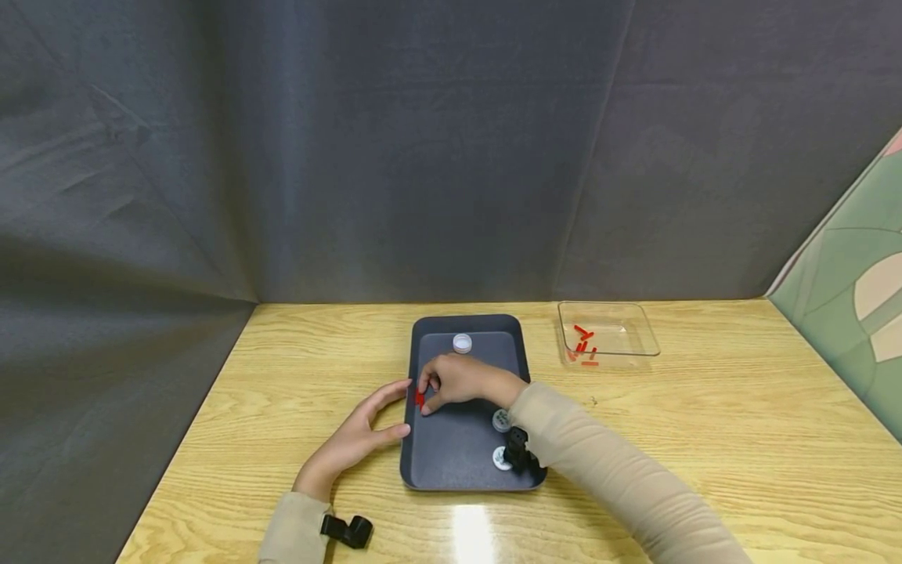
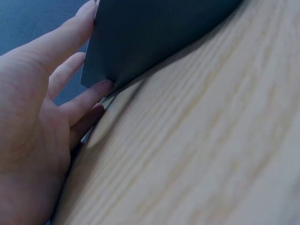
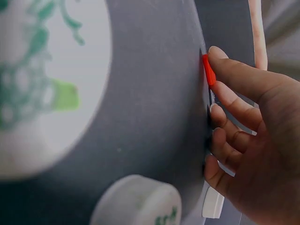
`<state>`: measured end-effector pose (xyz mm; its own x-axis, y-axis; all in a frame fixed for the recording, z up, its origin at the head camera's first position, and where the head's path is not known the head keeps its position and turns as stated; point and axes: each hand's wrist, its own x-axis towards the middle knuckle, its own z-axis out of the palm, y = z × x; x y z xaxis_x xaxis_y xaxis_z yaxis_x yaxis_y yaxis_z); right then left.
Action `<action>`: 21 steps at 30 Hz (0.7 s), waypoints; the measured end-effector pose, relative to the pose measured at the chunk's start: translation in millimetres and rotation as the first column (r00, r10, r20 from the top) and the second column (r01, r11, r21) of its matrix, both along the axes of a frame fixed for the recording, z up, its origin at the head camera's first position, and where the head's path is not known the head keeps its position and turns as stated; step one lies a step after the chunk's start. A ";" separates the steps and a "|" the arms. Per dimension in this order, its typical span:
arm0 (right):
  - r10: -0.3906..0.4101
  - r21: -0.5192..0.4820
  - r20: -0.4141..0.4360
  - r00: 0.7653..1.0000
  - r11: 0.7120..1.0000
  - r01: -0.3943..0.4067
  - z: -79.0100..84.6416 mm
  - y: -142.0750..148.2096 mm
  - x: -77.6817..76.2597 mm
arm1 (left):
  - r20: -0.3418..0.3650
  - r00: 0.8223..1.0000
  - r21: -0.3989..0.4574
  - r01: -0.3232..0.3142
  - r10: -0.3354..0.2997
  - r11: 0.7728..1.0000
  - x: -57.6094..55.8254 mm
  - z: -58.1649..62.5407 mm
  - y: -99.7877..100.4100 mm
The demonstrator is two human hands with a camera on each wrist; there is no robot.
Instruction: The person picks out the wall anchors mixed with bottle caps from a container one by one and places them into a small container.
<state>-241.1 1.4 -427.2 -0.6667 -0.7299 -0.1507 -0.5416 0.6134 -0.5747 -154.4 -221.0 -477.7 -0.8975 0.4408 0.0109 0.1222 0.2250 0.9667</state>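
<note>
A dark grey tray [image 1: 451, 466] lies on the wooden table. Inside it, by the left wall, my right hand [image 1: 458, 379] pinches a small red piece [image 3: 209, 70] between thumb and index finger; its exact kind is unclear. Red also shows between those fingertips in the head view. My left hand [image 1: 352, 439] touches the outer left edge of the tray, thumb and fingers spread and fairly straight. Three round white caps or lids stand in the tray: one at the far end [image 1: 462, 342], a green-printed one [image 1: 501, 421] and another [image 1: 502, 458] near my right wrist.
A clear plastic box [image 1: 613, 354] stands to the right of the tray, with several small red pieces [image 1: 582, 345] in it. Grey cloth [image 1: 437, 157] hangs behind the table and on the left. A green patterned panel [image 1: 867, 313] is at the far right.
</note>
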 end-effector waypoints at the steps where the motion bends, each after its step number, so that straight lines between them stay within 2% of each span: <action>1: 0.000 0.005 -0.007 1.000 1.000 0.000 -0.2 -0.3 0.2 | -0.001 1.000 0.000 0.000 0.000 1.000 -0.2 0.0 0.1; 12: -0.031 0.078 -0.021 0.999 0.996 0.033 0.9 -5.2 4.3 | 0.016 1.000 0.004 -0.003 0.003 1.000 0.2 0.6 0.5; 21: -0.041 0.110 -0.090 0.995 0.993 0.051 -1.4 -6.4 5.5 | 0.006 1.000 0.000 -0.005 0.005 1.000 -0.1 -0.4 1.1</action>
<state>-235.6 -5.1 -428.6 -0.7133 -0.6801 -0.1690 -0.5568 0.6965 -0.4526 -154.5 -219.9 -478.2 -0.9000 0.4359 0.0050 0.1149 0.2261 0.9673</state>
